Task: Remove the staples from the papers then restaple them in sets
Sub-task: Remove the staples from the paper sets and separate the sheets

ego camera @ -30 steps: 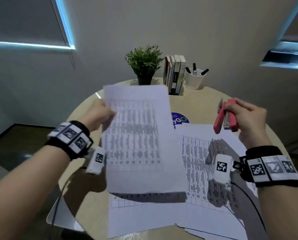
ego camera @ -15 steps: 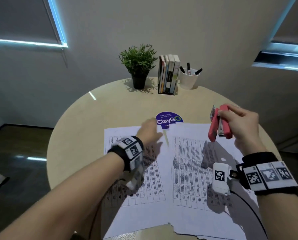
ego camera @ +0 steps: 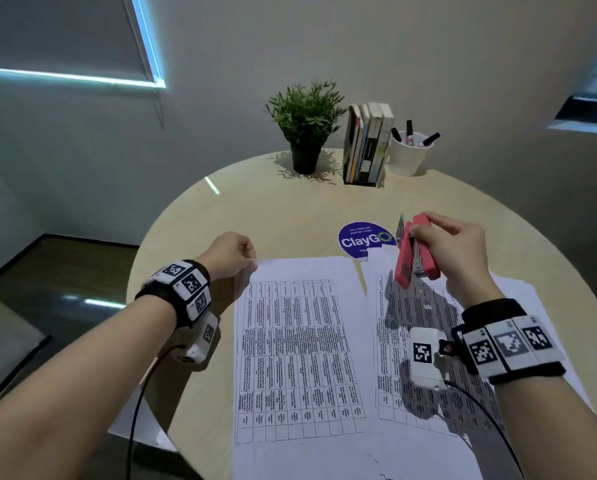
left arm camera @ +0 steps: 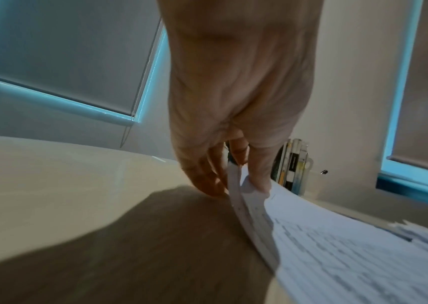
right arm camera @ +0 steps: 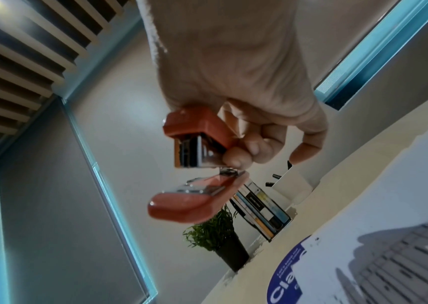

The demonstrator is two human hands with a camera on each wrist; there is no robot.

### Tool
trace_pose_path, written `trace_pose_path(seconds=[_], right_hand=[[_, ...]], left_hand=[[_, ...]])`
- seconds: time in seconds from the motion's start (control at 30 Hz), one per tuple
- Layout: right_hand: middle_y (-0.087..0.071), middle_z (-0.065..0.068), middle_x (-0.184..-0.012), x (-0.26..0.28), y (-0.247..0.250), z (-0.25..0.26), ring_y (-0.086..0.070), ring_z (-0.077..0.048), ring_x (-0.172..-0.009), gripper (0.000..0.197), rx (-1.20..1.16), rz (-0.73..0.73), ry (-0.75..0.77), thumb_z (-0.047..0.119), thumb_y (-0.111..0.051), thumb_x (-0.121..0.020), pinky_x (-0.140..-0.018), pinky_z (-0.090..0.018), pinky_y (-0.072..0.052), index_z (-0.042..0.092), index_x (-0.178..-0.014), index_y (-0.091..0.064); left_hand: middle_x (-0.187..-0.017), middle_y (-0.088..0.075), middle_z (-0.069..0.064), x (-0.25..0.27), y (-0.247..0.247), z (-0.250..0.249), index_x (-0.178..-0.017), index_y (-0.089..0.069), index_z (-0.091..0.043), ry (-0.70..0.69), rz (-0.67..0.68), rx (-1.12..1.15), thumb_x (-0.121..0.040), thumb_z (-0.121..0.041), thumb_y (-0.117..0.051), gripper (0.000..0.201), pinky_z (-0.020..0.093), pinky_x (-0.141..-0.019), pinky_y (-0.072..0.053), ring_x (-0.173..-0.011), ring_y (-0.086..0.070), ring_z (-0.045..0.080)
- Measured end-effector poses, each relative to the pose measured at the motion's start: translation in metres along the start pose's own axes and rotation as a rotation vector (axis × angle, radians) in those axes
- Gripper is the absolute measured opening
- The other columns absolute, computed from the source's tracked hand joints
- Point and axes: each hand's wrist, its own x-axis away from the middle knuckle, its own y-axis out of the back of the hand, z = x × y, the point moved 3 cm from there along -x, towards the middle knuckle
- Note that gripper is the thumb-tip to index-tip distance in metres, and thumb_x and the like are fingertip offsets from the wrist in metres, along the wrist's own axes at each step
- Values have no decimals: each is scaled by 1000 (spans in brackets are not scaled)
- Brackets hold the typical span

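Two piles of printed table sheets lie side by side on the round table (ego camera: 273,209). My left hand (ego camera: 233,254) pinches the far left corner of the left paper pile (ego camera: 300,341). In the left wrist view the thumb and fingers (left arm camera: 259,183) lift that corner of the left paper pile (left arm camera: 337,246) slightly off the table. My right hand (ego camera: 453,251) holds a red stapler (ego camera: 415,254) in the air over the far end of the right paper pile (ego camera: 428,323). In the right wrist view my right hand (right arm camera: 233,148) grips the stapler (right arm camera: 197,135), whose base hangs apart from its top.
A potted plant (ego camera: 305,123), a row of books (ego camera: 368,143) and a white cup of markers (ego camera: 409,154) stand at the table's far edge. A blue ClayGO sticker (ego camera: 359,237) lies just beyond the papers. The floor drops away on the left.
My left hand laid the sheet it held up onto the left pile, then slid to that pile's far left corner and pinched it. The right hand with the stapler barely moved.
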Motion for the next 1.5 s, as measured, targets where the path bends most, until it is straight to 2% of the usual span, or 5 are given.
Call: trace_pose_path(seconds=[0.2, 0.5, 0.67, 0.9, 1.5], right_hand=[[-69, -6, -107, 10, -24, -1, -68, -8, -66, 37, 31, 58, -18, 2, -70, -82, -53, -19, -54, 8, -119, -68], [-75, -5, -92, 39, -93, -9, -69, -15, -70, 28, 310, 297, 46, 12, -72, -77, -70, -34, -58, 17, -104, -76], [-70, 2, -120, 49, -137, -10, -67, -18, -96, 38, 772, 581, 230, 24, -70, -85, -82, -31, -54, 22, -123, -69], [-74, 0, -101, 54, -186, -19, -64, -27, -98, 25, 1204, 639, 534, 32, -55, -92, -87, -40, -41, 28, -109, -73], [-61, 2, -74, 48, -213, -28, -62, -30, -82, 22, 1284, 594, 749, 29, -47, -95, -74, -37, -26, 19, -85, -64]], left_hand=[[-62, -59, 3, 6, 4, -20, -79, -63, -10, -77, 24, 259, -81, -1, -70, 12, 14, -42, -40, -45, -51, 4], [-123, -50, 11, 17, -9, -26, -127, -52, -7, -74, -7, -278, -81, -18, -73, 52, 36, -92, -47, -112, -49, 28], [-111, -55, 6, 52, -16, -16, -99, -65, -12, -127, 196, -542, -72, -46, -79, 46, 36, -81, -49, -99, -55, 26], [-148, -32, 10, 72, -35, -7, -140, -38, -5, -173, 247, -697, -80, -61, -62, 85, 41, -105, -35, -134, -35, 26], [-124, -44, 1, 71, -31, -13, -126, -45, -13, -217, 266, -816, -75, -72, -56, 79, 44, -100, -24, -120, -44, 19]])
